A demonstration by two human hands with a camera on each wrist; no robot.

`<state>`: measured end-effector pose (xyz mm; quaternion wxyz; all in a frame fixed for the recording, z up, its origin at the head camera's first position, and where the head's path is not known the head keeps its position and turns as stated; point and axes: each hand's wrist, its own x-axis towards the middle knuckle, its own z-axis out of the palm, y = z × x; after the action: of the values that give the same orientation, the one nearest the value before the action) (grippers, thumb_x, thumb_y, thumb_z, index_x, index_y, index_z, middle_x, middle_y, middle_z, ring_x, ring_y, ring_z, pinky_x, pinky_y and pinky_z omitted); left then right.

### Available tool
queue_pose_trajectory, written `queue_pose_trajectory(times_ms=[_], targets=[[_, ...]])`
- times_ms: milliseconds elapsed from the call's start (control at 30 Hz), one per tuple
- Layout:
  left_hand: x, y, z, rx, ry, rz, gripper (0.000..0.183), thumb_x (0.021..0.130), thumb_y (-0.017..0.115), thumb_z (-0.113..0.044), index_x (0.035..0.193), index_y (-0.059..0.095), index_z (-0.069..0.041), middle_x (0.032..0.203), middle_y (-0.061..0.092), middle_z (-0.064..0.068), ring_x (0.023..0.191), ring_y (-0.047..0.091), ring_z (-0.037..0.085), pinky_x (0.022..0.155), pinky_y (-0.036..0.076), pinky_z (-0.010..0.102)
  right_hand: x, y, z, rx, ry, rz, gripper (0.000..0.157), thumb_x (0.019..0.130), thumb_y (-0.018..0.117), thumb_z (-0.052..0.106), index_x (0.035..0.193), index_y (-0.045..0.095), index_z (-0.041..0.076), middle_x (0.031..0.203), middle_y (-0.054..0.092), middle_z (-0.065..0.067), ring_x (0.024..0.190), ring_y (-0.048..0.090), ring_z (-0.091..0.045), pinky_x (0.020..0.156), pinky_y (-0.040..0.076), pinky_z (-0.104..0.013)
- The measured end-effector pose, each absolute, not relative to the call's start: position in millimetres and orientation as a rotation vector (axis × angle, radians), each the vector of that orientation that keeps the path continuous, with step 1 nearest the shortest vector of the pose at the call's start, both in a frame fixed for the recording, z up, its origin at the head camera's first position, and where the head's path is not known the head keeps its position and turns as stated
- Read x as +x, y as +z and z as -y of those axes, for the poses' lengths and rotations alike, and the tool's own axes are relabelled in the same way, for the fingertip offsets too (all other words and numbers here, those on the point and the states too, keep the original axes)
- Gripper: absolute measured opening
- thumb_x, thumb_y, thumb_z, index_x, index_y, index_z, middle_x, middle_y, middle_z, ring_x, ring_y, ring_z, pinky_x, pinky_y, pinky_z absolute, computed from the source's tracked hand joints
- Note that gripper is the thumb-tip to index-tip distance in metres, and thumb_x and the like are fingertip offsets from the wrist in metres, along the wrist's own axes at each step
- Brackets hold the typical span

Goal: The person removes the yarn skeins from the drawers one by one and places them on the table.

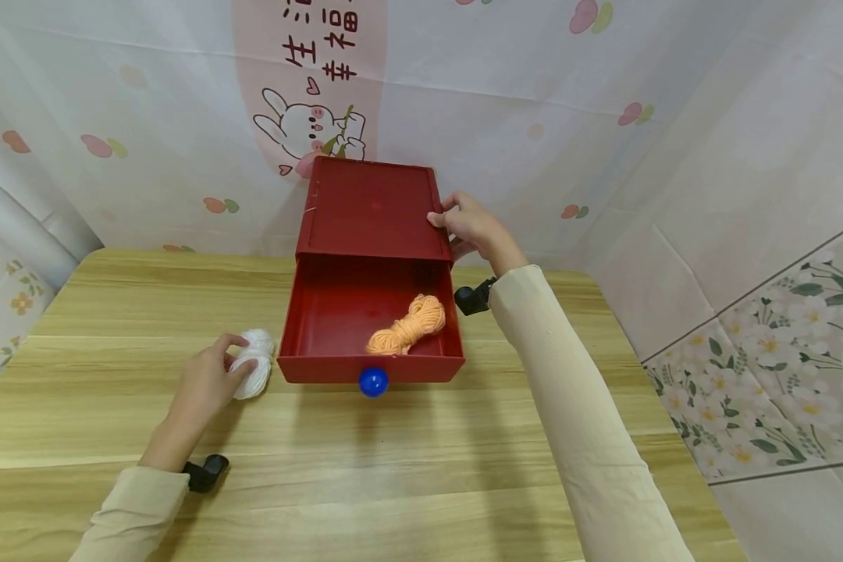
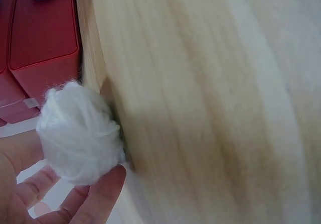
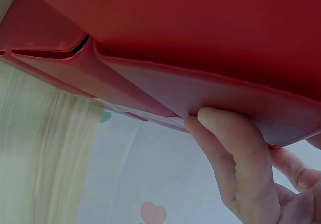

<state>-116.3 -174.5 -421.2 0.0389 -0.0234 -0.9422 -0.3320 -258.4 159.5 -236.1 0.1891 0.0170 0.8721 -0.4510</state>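
Note:
My left hand (image 1: 214, 375) pinches a skein of white yarn (image 1: 258, 363) between thumb and fingers, just left of the red drawer. In the left wrist view the white bundle sits close to the table. A red drawer box (image 1: 375, 211) stands at the back, its drawer (image 1: 323, 312) pulled out toward me. Inside the drawer, toward its right front, lies a tied skein of orange yarn (image 1: 409, 326). My right hand (image 1: 474, 222) grips the box's right edge, thumb on top and fingers against the side panel (image 3: 150, 83). A round blue knob (image 1: 373, 382) is on the drawer front.
The wooden table (image 1: 365, 484) runs back to a printed curtain (image 1: 147, 94) with a rabbit drawing, right behind the box. A flowered panel (image 1: 780, 375) stands along the right side. Black wrist cameras (image 1: 207, 472) sit on both wrists.

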Motion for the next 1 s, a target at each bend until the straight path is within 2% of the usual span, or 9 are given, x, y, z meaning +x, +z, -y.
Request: queue_pose_trajectory(times_ms=[300, 633, 1000], targets=[[-117.6, -419.5, 173.1, -0.056, -1.036, 2.904, 0.033, 0.085, 0.064, -0.011, 0.113, 0.052, 0.003, 0.083, 0.063, 0.025, 0.072, 0.058, 0.031, 0.058, 0.042, 0.032, -258.3, -236.0, -160.7, 0.057, -1.259, -2.458, 0.036, 0.098, 0.046, 0.026, 0.125, 0.032, 0.007, 0.111, 0.051, -0.017, 0.072, 0.064, -0.027, 0.065, 0.056, -0.037], [-118.5, -416.4, 172.4, -0.061, -1.026, 2.923, 0.034, 0.086, 0.064, -0.012, 0.113, 0.051, 0.005, 0.083, 0.061, 0.025, 0.071, 0.057, 0.032, 0.057, 0.043, 0.034, -259.0, -236.5, -160.2, 0.051, -1.271, -2.450, 0.037, 0.098, 0.046, 0.026, 0.127, 0.032, 0.007, 0.112, 0.051, -0.017, 0.072, 0.063, -0.027, 0.063, 0.056, -0.037], [-116.3, -396.3, 174.1, -0.105, -1.045, 2.916, 0.035, 0.089, 0.060, -0.014, 0.116, 0.052, 0.006, 0.097, 0.061, 0.032, 0.086, 0.062, 0.044, 0.068, 0.051, 0.050, -259.4, -236.7, -160.4, 0.049, -1.264, -2.454, 0.037, 0.098, 0.046, 0.026, 0.127, 0.032, 0.008, 0.115, 0.050, -0.017, 0.078, 0.063, -0.029, 0.065, 0.056, -0.037]])
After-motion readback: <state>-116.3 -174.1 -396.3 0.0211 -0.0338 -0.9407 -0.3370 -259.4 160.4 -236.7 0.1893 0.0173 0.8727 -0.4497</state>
